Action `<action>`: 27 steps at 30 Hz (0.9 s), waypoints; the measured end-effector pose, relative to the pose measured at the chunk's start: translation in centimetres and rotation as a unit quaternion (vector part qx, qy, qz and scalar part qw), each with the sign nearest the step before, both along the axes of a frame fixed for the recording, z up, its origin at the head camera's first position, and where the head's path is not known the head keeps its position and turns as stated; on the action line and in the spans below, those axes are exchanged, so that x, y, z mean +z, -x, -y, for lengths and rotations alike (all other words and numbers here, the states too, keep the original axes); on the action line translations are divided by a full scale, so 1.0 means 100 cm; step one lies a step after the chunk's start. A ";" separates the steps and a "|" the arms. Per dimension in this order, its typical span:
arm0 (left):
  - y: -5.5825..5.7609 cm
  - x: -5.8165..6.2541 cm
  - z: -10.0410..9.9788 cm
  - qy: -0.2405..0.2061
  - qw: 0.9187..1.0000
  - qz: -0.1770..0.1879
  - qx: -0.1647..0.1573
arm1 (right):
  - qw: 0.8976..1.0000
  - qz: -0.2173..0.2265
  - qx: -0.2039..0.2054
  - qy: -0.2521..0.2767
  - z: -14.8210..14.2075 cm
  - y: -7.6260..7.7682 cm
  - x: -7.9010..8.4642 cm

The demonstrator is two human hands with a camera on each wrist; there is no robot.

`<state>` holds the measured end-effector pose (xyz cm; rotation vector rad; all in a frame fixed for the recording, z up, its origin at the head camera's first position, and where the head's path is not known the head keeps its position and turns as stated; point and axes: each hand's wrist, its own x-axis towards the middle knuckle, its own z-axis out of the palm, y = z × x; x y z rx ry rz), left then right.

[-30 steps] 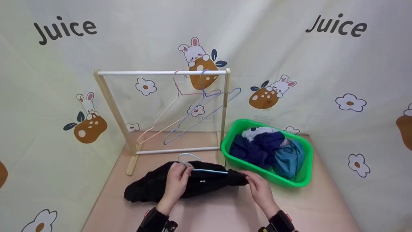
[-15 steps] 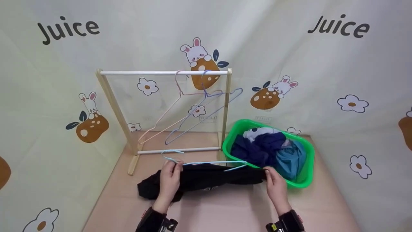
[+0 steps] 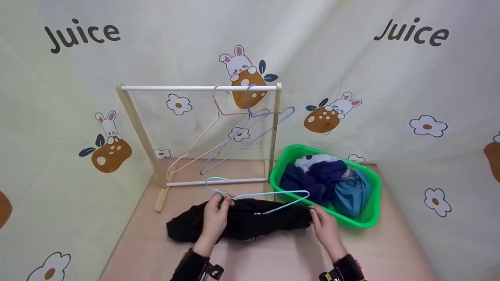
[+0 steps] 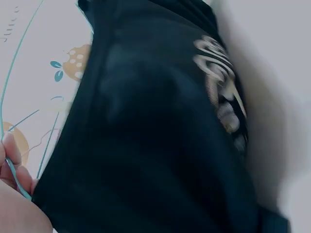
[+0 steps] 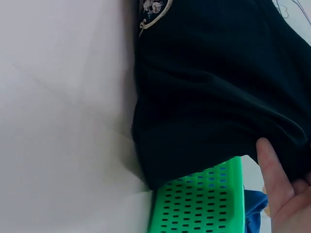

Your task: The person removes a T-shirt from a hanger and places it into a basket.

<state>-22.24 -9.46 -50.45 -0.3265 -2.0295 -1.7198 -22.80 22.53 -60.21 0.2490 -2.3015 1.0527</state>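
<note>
In the head view a black T-shirt (image 3: pixel 269 222) with a light print hangs bunched low over the table. My left hand (image 3: pixel 216 214) pinches a light blue wire hanger (image 3: pixel 273 193) just below its hook, at the shirt's upper edge. One arm of that hanger shows outside the cloth, pointing right; its other side is hidden. With thumb and fingers my right hand (image 3: pixel 325 226) grips the shirt's right end. In the right wrist view the thumb lies on the black cloth (image 5: pixel 209 107). The pale print (image 4: pixel 223 87) shows in the left wrist view.
A wood-and-white rack (image 3: pixel 136 132) stands behind, with a pink hanger (image 3: pixel 195 142) and a purple hanger (image 3: pixel 224 146) on its top bar. To the right a green basket (image 3: pixel 377 195) holds several crumpled clothes. Patterned cloth walls enclose the pinkish table (image 3: pixel 375 253).
The hanger's right arm, earlier partly covered by the shirt, now shows above it. The right hand moved right with the cloth, then back left slightly; the left hand moved left, then right.
</note>
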 end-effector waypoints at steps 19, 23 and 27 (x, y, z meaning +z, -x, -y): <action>0.013 0.004 -0.029 -0.084 0.994 0.004 -0.065 | 0.998 0.050 0.035 -0.029 0.022 -0.004 -0.012; 0.007 0.016 -0.038 -0.084 0.993 -0.026 -0.077 | 0.997 0.059 0.043 -0.028 0.026 -0.003 -0.015; 0.008 0.017 -0.048 -0.093 0.992 -0.040 -0.082 | 0.996 0.070 0.047 -0.033 0.032 -0.002 -0.020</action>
